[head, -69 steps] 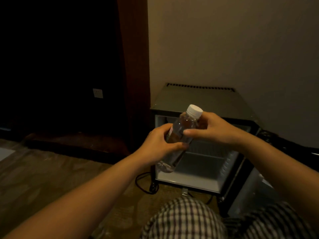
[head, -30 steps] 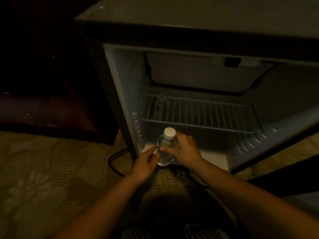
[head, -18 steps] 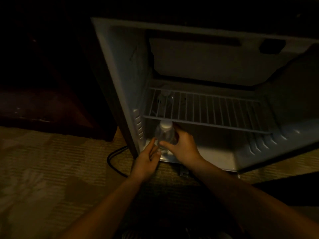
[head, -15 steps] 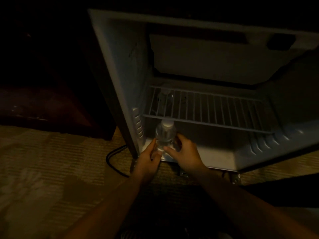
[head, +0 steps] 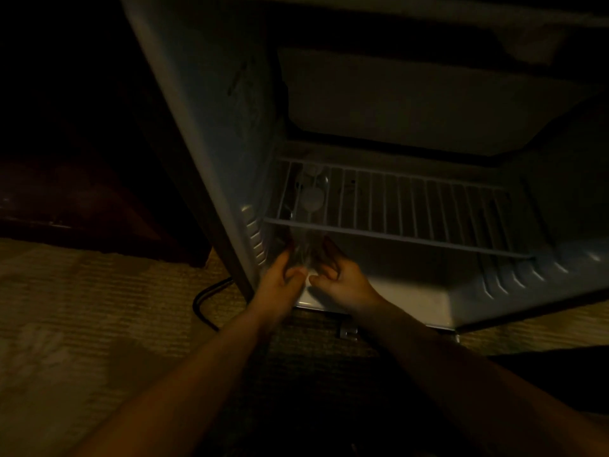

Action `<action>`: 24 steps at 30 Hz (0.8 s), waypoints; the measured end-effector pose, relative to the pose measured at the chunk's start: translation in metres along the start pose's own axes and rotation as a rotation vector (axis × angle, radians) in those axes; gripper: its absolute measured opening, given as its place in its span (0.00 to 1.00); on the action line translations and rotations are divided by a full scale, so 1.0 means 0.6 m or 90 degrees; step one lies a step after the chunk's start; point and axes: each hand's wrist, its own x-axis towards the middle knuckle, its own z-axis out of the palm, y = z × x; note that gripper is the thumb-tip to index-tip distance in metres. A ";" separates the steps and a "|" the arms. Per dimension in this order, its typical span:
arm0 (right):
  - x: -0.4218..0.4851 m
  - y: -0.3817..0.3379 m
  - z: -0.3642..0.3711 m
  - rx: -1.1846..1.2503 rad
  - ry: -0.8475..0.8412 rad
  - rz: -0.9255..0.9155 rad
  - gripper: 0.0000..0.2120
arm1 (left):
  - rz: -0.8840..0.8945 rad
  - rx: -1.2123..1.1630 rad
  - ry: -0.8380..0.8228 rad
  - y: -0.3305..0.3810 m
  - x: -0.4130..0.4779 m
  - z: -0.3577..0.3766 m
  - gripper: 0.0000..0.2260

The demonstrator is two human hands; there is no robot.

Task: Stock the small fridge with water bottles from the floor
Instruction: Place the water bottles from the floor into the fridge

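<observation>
The small fridge [head: 211, 127] stands open in front of me, dimly lit. A clear water bottle [head: 304, 249] stands upright on the fridge floor at the front left, under the wire shelf [head: 412, 209]; its white cap shows through the shelf bars. My left hand [head: 280, 275] cups the bottle's left side with the thumb across the front. My right hand [head: 336, 275] curls round its right side. A second bottle [head: 313, 173] shows faintly behind it at the back left, seen through the shelf.
A black power cable [head: 204, 301] loops on the patterned carpet [head: 82, 324] left of the fridge. Dark wooden furniture [head: 82, 192] stands to the left. The fridge floor to the right of the bottle is bare.
Both hands have pushed the bottle from the fridge's front edge further in, so its cap now sits under the wire shelf. The camera has moved closer and lower.
</observation>
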 end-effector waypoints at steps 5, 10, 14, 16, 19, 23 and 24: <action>0.016 -0.012 -0.002 -0.046 0.033 0.004 0.27 | -0.001 0.020 -0.005 0.022 0.014 -0.002 0.22; 0.019 -0.007 -0.013 -0.111 -0.019 0.027 0.38 | -0.018 0.031 -0.002 0.024 0.010 -0.002 0.23; 0.002 -0.008 -0.012 -0.145 -0.049 0.015 0.37 | -0.022 0.074 0.023 0.026 -0.005 0.000 0.21; -0.011 -0.008 -0.014 -0.184 -0.056 0.036 0.33 | -0.042 0.113 0.018 0.028 -0.018 -0.004 0.19; -0.036 -0.015 -0.020 -0.267 -0.056 0.031 0.25 | -0.030 0.191 -0.016 0.029 -0.045 -0.018 0.15; -0.081 -0.054 -0.027 -0.358 -0.080 -0.010 0.19 | 0.024 0.267 -0.054 0.060 -0.095 -0.045 0.14; -0.092 -0.069 -0.028 -0.385 -0.088 -0.022 0.19 | 0.041 0.284 -0.061 0.073 -0.107 -0.052 0.13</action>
